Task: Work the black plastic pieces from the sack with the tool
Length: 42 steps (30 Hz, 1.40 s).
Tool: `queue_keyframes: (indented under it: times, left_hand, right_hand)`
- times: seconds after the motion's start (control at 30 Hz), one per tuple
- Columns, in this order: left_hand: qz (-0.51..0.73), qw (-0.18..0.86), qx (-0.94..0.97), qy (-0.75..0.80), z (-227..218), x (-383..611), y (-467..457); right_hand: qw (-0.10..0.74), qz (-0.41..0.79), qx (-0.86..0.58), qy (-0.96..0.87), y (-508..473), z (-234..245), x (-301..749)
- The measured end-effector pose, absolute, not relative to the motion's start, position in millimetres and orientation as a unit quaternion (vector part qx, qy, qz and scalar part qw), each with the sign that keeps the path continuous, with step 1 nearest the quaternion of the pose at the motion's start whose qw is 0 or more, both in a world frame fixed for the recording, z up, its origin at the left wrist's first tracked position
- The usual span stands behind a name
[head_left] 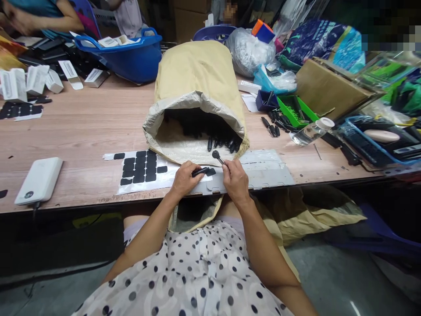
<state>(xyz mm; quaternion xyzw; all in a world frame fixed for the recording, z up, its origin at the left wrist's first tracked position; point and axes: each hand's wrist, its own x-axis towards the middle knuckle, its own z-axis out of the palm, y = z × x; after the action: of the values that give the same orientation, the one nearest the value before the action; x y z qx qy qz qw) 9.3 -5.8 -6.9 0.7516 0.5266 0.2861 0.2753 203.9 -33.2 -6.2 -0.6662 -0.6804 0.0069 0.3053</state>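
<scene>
My left hand (184, 179) is closed on a small black elongated part (200, 171) at the table's front edge. Beside that part is a black rounded-square sticker (211, 172). My right hand (236, 181) grips a short rod with a round dark head (216, 155), its head pointing up and left. Both hands rest near a grey flat board (269, 169). Just beyond them lies a large tan paper sack (197, 66), its mouth facing me, with many black parts (230, 142) inside. Left of my left hand is a white sheet (131, 188) bearing rows of black stickers (140, 166).
A white power bank (41, 180) with a cable lies at left. Farther back are a blue basin (128, 57) and white boxes (36, 81). To the right stand a green tray (296, 112), a tilted clear bottle (312, 131) and a blue-rimmed bin (365, 145). Another person works back left.
</scene>
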Motion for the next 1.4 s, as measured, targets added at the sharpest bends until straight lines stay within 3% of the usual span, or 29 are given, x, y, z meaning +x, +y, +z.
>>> queue_keyframes:
  times: [0.23,0.5,0.73,0.97,1.1,1.4]
  left_hand:
    - [0.292,0.278,0.748,0.527,-9.0,10.2,-5.9]
    - [0.289,0.275,0.749,0.529,-9.5,10.6,-5.0]
    - [0.297,0.282,0.741,0.533,-4.8,12.5,-7.0]
    - [0.291,0.292,0.736,0.538,-2.0,13.2,-7.3]
    - [0.288,0.282,0.742,0.535,-2.7,12.6,-7.3]
    - [0.306,0.286,0.735,0.533,-9.4,12.0,-6.3]
  right_hand:
    - [0.351,0.052,-0.607,-0.711,-61.5,1.2,196.7]
    - [0.289,0.008,-0.62,-0.729,-64.4,-3.9,193.5]
    - [0.316,0.015,-0.601,-0.733,-65.6,-0.2,188.8]
    - [0.292,0.028,-0.597,-0.746,-65.4,-2.9,185.7]
    - [0.302,0.001,-0.62,-0.724,-49.8,0.4,196.3]
    - [0.235,-0.091,-0.67,-0.698,-21.8,-23.0,213.4]
